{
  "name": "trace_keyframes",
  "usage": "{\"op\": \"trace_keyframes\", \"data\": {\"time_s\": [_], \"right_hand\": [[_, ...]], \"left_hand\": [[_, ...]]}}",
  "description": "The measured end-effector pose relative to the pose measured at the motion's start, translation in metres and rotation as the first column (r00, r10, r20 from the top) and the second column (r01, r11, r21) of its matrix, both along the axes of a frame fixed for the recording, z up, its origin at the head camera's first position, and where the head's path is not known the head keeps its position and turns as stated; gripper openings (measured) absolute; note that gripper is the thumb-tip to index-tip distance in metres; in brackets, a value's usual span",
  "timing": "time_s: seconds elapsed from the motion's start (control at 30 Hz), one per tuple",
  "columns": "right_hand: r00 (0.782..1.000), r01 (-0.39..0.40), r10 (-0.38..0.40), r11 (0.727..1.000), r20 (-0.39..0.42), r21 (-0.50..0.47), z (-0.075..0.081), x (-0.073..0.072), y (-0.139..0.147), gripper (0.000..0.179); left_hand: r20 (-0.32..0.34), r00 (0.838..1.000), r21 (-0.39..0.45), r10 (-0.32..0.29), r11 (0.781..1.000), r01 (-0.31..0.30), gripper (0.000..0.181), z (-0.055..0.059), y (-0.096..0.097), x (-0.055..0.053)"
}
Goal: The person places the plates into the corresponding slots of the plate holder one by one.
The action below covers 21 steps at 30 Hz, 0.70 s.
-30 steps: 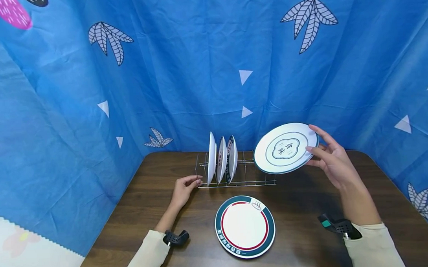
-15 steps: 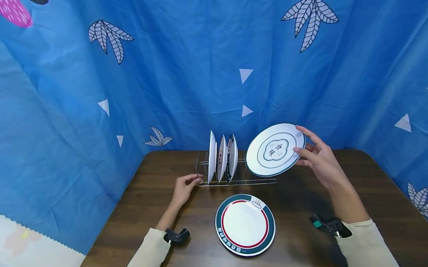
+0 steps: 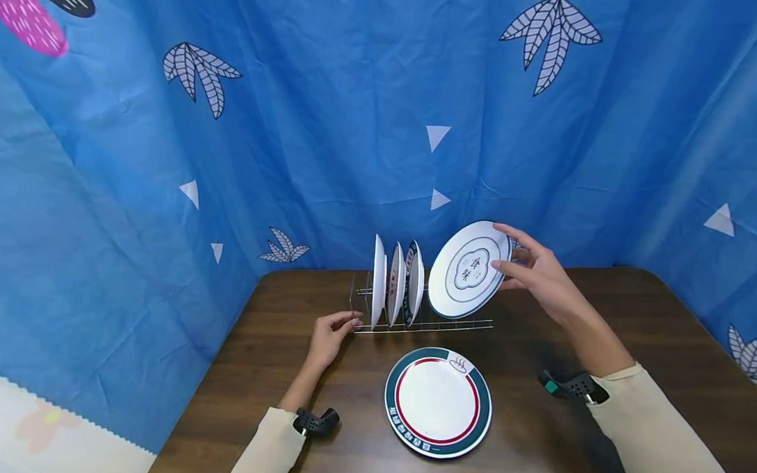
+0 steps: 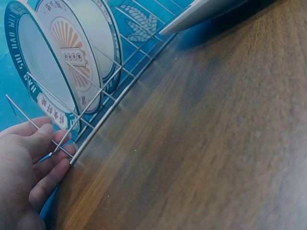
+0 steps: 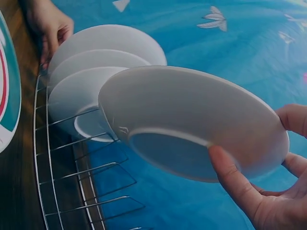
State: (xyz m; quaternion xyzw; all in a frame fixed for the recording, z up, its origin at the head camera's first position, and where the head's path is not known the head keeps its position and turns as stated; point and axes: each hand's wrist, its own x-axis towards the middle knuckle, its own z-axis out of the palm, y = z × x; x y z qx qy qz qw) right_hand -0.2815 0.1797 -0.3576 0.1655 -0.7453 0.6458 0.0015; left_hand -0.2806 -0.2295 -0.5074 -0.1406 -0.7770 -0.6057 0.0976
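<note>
My left hand [image 3: 328, 339] pinches the left end of a wire dish rack [image 3: 450, 325]. Three plates [image 3: 394, 285] stand upright side by side in its left part; their printed faces show in the left wrist view. My right hand [image 3: 536, 269] grips the right rim of a white plate [image 3: 462, 303] with dark characters at its centre. This plate is tilted over the rack's right part, apart from the standing plates in the head view. The right wrist view shows its pale underside [image 5: 163, 100]. Whether its lower edge touches the wires, I cannot tell.
A plate [image 3: 437, 401] with a green rim and red ring lies flat on the brown wooden table [image 3: 523, 426], in front of the rack. A blue patterned curtain [image 3: 362, 126] hangs close behind the rack and along both sides.
My right hand has carried the white plate leftward, from the rack's right end to nearer the standing plates, and the plate has turned steeper. The left hand stays on the rack.
</note>
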Motion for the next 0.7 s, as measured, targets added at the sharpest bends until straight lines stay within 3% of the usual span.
{"op": "trace_keyframes", "data": {"time_s": [0.27, 0.5, 0.7], "right_hand": [[0.997, -0.077, 0.079, 0.991, -0.016, 0.110, 0.009, -0.020, -0.016, 0.070], [0.990, -0.140, 0.144, 0.971, -0.007, 0.192, 0.018, -0.035, -0.026, 0.069], [0.985, -0.171, 0.175, 0.956, 0.006, 0.239, 0.022, -0.043, -0.035, 0.070]], "left_hand": [[-0.008, 1.000, -0.004, -0.002, 1.000, 0.001, 0.017, 0.001, -0.001, 0.000], [0.003, 1.000, 0.001, 0.017, 1.000, -0.017, 0.018, -0.022, -0.006, -0.016], [-0.003, 1.000, 0.031, 0.020, 0.999, -0.020, 0.016, -0.027, -0.008, -0.019]]}}
